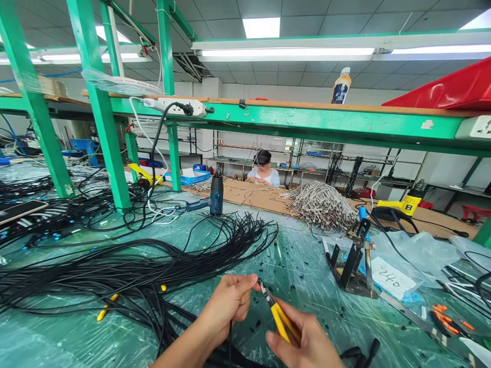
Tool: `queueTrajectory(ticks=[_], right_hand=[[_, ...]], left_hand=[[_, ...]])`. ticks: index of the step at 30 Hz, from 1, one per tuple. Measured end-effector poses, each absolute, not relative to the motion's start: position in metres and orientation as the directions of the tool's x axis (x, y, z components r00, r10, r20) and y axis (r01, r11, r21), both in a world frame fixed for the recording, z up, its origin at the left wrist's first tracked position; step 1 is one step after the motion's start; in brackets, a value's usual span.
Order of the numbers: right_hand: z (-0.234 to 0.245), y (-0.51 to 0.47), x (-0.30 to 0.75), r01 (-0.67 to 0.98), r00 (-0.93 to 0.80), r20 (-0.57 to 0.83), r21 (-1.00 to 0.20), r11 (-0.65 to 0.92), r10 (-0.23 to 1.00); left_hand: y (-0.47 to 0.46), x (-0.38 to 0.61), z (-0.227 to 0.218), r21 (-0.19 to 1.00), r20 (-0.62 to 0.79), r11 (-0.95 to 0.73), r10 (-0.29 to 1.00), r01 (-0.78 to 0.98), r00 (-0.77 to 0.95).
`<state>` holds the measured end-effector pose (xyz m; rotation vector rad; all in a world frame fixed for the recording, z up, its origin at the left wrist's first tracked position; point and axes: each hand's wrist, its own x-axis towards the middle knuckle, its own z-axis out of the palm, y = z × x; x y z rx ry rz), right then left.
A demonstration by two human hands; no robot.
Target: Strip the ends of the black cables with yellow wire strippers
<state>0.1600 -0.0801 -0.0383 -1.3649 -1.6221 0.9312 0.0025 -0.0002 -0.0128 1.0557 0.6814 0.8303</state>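
My left hand (226, 306) is closed in a pinch on a thin black cable (230, 332) that hangs down below the fingers. My right hand (307, 340) grips yellow-handled cutting pliers (278, 314), whose jaws meet the cable end right at my left fingertips. Both hands hover low over the green plastic-covered bench (299, 266). A big bundle of long black cables (146, 260) fans out just left of my hands. Small black offcuts (295, 266) are scattered on the bench ahead.
A blue heat gun (215, 197) stands behind the cables. A black metal stand (353, 260) and a paper tag marked 240 (391, 278) sit to the right, with a grey wire pile (322, 204) beyond. A person (264, 171) sits at the far bench. Green frame posts (102, 107) rise on the left.
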Motion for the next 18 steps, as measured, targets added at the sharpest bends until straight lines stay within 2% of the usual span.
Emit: queueTrajectory(ticks=[3, 5, 7, 11, 18], right_hand=[[-0.045, -0.081, 0.166, 0.792, -0.038, 0.280, -0.576, 0.200, 0.959], [-0.046, -0.082, 0.170, 0.908, -0.069, 0.348, -0.367, 0.204, 0.935], [-0.044, -0.084, 0.173, 0.950, -0.097, 0.382, -0.240, 0.200, 0.919], [-0.037, -0.085, 0.175, 0.974, -0.109, 0.392, -0.142, 0.177, 0.913], [-0.024, -0.088, 0.175, 0.980, -0.099, 0.324, -0.135, 0.149, 0.941]], left_hand=[[0.001, 0.002, -0.014, 0.941, -0.084, 0.239, 0.849, -0.238, 0.522], [0.001, 0.002, -0.013, 0.948, -0.077, 0.224, 0.850, -0.225, 0.522], [0.001, 0.003, -0.012, 0.955, -0.071, 0.209, 0.849, -0.209, 0.524], [-0.002, 0.003, -0.008, 0.970, -0.061, 0.175, 0.848, -0.170, 0.526], [0.000, -0.003, -0.005, 0.991, -0.042, 0.105, 0.832, -0.081, 0.553]])
